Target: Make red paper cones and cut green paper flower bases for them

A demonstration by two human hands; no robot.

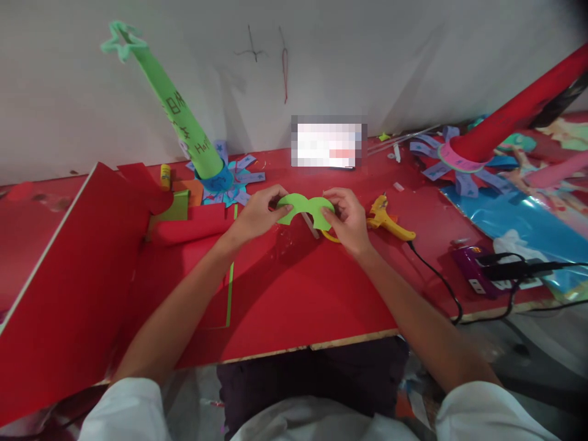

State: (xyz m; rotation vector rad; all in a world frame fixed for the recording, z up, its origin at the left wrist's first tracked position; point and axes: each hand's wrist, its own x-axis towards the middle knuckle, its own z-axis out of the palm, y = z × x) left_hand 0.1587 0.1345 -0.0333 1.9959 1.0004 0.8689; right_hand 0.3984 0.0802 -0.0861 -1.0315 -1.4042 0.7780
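Note:
A bright green curved cutout (301, 202) with a scalloped edge is stretched between both hands above the red table. My left hand (260, 211) pinches its left end between thumb and fingers. At its right end, my right hand (348, 219) grips it the same way. Beneath the cutout lie a thin pale stick (310, 226) and a yellow curved item (331, 237), partly hidden by the cutout and my right hand. A yellow glue gun (389, 222) rests just right of my right hand.
A green paper tube (177, 110) on a blue base stands back left; a red tube (509, 116) leans at right. A red board (78, 263) rises at left. A purple power box (482, 272) with black cables sits right. A blurred screen (326, 145) is behind.

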